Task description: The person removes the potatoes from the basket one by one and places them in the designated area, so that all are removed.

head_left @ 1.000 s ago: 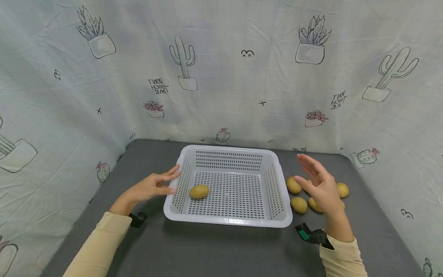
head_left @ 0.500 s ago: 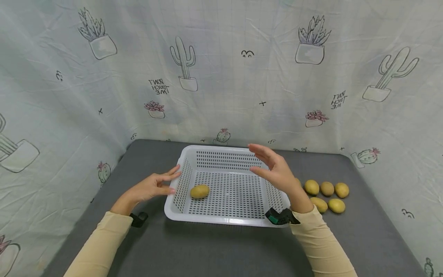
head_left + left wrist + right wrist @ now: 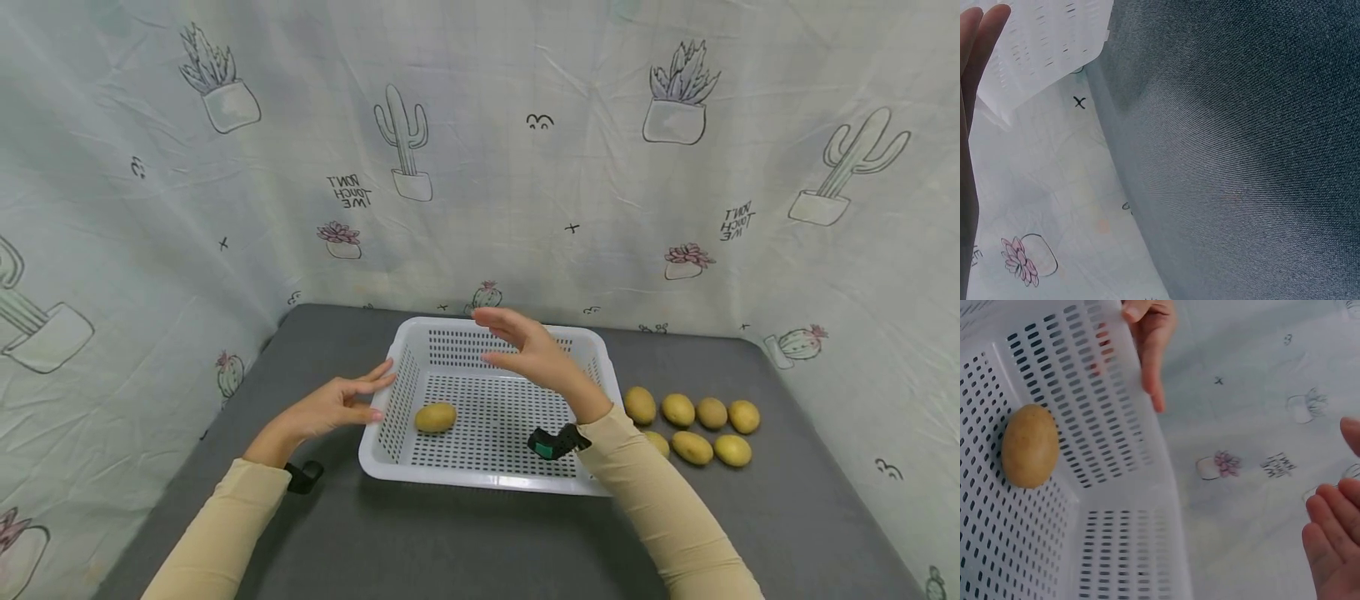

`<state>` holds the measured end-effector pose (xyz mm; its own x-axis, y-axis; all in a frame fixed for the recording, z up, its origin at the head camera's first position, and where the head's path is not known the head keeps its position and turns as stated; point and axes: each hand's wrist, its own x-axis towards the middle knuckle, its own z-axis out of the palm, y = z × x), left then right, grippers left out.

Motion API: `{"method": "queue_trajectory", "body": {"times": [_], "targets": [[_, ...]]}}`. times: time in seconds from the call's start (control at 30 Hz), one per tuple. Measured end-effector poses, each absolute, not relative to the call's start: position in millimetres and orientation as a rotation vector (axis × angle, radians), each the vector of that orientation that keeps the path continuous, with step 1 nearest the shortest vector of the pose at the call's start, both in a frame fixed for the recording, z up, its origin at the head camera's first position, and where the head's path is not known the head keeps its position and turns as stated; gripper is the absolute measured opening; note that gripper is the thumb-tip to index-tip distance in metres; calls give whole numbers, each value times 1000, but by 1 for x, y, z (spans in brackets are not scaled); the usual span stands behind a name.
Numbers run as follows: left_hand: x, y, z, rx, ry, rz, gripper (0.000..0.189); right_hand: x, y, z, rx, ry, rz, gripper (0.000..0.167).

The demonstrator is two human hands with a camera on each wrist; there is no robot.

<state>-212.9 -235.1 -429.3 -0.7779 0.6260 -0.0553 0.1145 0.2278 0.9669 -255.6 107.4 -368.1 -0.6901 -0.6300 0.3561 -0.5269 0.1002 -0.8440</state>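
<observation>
A white perforated plastic basket stands on the grey table, with one potato lying near its left wall. My left hand touches the basket's left rim, its fingers fairly straight. Over the basket's right half hovers my right hand, fingers extended, thumb apart, nothing held. That potato shows whole in the right wrist view, apart from both hands. Only part of the left hand appears in the left wrist view, beside the basket wall.
To the right of the basket, several potatoes lie in two rough rows; the right forearm partly covers one. A patterned cloth curtain hangs behind and at the sides of the grey table.
My right hand has moved left from above the loose potatoes to over the basket, staying unfolded. The left hand has kept its place at the rim.
</observation>
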Motion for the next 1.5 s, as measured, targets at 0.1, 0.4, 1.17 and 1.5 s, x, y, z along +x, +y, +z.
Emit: {"method": "queue_trajectory", "body": {"times": [0.1, 0.4, 1.17, 1.5], "targets": [[-213, -234, -428, 678, 2071, 1576, 69, -265, 98, -372, -1212, 2214, -1647, 58], [-213, -235, -427, 678, 2075, 1557, 68, -289, 73, -398, -1139, 2092, -1515, 60], [-212, -235, -427, 659, 2077, 1548, 69, -298, 41, -445, -1139, 1982, -849, 61], [-212, -235, -428, 669, 2113, 1529, 68, -295, 31, -450, -1168, 2066, -702, 60]]}}
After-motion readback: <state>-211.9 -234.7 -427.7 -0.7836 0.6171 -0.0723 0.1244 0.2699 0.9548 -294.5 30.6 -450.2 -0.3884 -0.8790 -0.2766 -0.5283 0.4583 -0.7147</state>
